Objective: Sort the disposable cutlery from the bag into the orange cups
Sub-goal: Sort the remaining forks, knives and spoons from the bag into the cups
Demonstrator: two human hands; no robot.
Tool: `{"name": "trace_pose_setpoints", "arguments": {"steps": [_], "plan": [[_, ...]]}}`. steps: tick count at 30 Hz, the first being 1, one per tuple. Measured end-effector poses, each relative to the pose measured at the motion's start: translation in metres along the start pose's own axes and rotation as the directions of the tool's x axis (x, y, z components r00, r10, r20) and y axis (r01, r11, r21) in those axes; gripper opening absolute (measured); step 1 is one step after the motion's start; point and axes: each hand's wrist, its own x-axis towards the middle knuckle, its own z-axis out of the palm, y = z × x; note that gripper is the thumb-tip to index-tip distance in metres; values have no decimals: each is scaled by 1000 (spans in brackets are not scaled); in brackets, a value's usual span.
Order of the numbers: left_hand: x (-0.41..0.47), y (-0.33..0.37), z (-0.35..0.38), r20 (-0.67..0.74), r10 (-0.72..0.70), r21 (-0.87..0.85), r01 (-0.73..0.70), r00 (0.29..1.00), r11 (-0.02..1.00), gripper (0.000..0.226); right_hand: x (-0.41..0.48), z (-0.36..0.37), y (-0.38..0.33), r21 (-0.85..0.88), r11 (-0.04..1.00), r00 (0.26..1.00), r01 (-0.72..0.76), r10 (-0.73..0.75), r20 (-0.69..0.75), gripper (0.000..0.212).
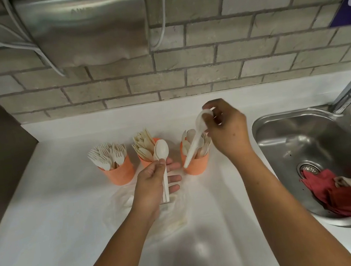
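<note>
The white worktop [57, 218] carries three orange cups in a row, one kind to each: fork cup [120, 174], knife cup [145, 162], spoon cup [198, 167]. The clear bag [174, 219] lies flat under the left hand [152, 182], close for reaching. The right hand [226, 132] pinches a white spoon [192, 147] by its bowl, handle down at the spoon cup, likely to drop in. The left fingers curl round a second spoon [161, 149], upright, waiting. Glare hides what remains in the bag.

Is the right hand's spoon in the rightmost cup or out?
Out: right hand pinches the spoon by its bowl; its handle tip overlaps the cup from outside.
</note>
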Motion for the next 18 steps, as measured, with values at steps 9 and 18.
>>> {"name": "trace_pose_setpoints", "arguments": {"steps": [9, 18], "plan": [[-1, -1, 5, -6, -4, 5, 4, 1000, 1000, 28, 9, 4, 20, -197, 949, 952, 245, -274, -136, 20], [-1, -3, 2, 4, 2, 25, -2, 1000, 1000, 29, -17, 28, 50, -330, 872, 930, 362, -363, 62, 21]]}}
